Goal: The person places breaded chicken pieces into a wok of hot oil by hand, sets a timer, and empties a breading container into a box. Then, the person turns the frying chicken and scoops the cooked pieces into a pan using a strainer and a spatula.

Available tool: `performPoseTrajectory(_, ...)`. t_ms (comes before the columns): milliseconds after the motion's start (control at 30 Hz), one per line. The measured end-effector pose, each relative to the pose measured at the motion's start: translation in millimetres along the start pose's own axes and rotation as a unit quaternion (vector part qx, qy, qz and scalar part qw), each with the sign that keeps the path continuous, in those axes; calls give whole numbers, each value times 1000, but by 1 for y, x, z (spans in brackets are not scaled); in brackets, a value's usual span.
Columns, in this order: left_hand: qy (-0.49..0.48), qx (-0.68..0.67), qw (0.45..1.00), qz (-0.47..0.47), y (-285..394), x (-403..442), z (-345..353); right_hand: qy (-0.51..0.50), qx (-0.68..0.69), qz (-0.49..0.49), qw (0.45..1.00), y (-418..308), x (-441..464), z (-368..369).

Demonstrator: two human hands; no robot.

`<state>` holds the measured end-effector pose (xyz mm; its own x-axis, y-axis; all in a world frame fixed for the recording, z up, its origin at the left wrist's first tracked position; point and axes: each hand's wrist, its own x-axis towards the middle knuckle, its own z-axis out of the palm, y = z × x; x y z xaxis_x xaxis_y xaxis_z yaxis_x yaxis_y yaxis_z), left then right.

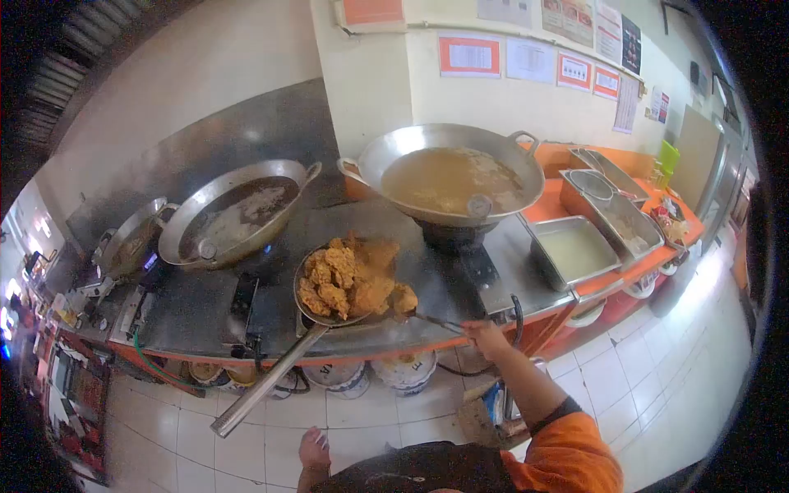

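Observation:
My right hand [486,337] is closed around a pair of metal tongs [440,322]. Their far end meets a piece of fried chicken [403,301] at the right side of a golden-brown pile [333,278]. The pile fills a round, long-handled metal strainer [308,314] lying on the steel stove top, its thick handle [267,382] slanting out over the front edge toward me. Down near my body, my left hand [314,449] hangs apart from the handle, fingers curled in, with nothing visible in it.
A large wok of oil [452,177] sits behind the chicken. Two more woks, one dark with oil [238,215] and one farther left [136,238], line the stove. To the right, a tray of pale liquid [575,253] and a deeper pan [629,226] stand on an orange counter [546,207].

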<state>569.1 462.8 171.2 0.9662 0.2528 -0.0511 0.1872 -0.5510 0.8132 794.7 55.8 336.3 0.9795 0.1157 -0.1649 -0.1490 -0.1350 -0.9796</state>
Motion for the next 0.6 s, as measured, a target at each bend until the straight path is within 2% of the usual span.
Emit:
performPoseTrajectory(33,50,-139,985,-89,7,-2,-4,-2,30,-6,1000,8,-1,3)
performPoseTrajectory(67,95,-274,940,-177,16,-4,-8,-5,60,-9,998,16,-2,4)
performPoseTrajectory(100,136,-399,868,-261,20,-6,-11,-3,75,-1,997,24,-1,4)
performPoseTrajectory(133,123,-299,932,-165,-9,-12,-11,0,92,8,996,33,2,4)
performPoseTrajectory(167,107,-191,974,-64,-57,-20,-8,2,108,17,994,38,5,2)
performPoseTrajectory(200,115,-205,969,-72,-62,-24,-8,-18,-134,-88,987,39,5,-1)
performPoseTrajectory(233,124,-218,965,-80,-67,-27,-8,-36,-366,-187,911,39,6,-4)
performPoseTrajectory(267,157,-350,903,-194,-25,-27,-16,-47,-455,-234,858,51,13,-11)
performPoseTrajectory(300,184,-471,809,-300,-3,-28,-21,-48,-534,-283,795,62,19,-17)
performPoseTrajectory(333,168,-400,869,-236,-13,-29,-19,-44,-496,-290,818,103,38,-27)
performPoseTrajectory(400,131,-243,956,-104,-40,-36,-11,-33,-445,-328,833,121,49,-31)
performPoseTrajectory(500,122,-392,878,-247,3,-34,-20,-5,-430,-388,815,107,28,-30)
performPoseTrajectory(533,129,-368,901,-191,-5,-34,-14,7,-437,-388,811,103,22,-25)
performPoseTrajectory(600,146,-316,934,-77,-31,-32,0,-2,-207,-294,933,86,8,-13)
